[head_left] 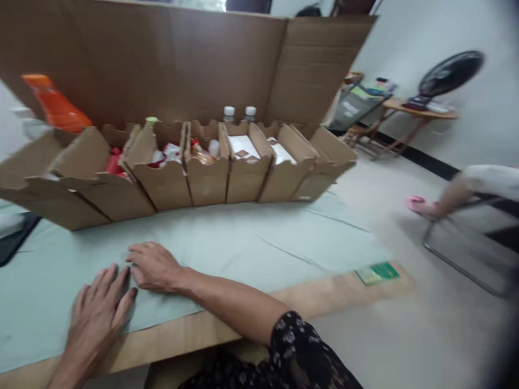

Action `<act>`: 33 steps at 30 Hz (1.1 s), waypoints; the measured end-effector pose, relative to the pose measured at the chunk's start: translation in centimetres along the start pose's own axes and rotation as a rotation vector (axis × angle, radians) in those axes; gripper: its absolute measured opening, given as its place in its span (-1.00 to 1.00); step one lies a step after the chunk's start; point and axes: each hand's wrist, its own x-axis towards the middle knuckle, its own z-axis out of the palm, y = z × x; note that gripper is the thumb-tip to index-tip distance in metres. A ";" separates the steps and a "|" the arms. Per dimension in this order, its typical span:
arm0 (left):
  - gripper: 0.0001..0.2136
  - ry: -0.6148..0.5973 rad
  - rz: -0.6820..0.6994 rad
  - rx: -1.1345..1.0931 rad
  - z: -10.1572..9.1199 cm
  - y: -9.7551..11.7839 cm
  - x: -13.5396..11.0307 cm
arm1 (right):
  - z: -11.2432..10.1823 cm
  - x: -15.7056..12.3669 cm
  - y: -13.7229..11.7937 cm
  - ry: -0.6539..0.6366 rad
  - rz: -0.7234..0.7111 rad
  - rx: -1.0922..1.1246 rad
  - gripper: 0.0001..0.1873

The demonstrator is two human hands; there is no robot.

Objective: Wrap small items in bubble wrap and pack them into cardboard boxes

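Note:
My left hand lies flat on the pale green cloth, its fingers stretched out and nothing in them. Just beyond its fingertips my right hand rests on the same cloth, fingers extended and slightly bent, also holding nothing visible. The two hands almost touch. Behind them stands a row of several open cardboard bins. Inside the bins are red packets, a wrapped snack and white boxes.
A tall cardboard panel rises behind the bins, with an orange bottle at left. A dark flat device lies at the left edge. A green card sits on the table's right corner. Rightward are a fan and a seated person's leg.

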 end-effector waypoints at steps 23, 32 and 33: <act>-0.44 -0.038 -0.070 0.005 -2.0 1.7 0.5 | -20.0 -36.1 11.0 0.324 1.074 -0.627 -0.52; -0.45 -0.158 -0.113 0.071 -4.8 4.0 0.9 | -19.4 -35.4 11.7 0.297 1.077 -0.616 -0.46; -0.47 -0.169 -0.124 0.087 -4.8 4.0 0.9 | -19.3 -35.3 11.7 0.298 1.075 -0.621 -0.46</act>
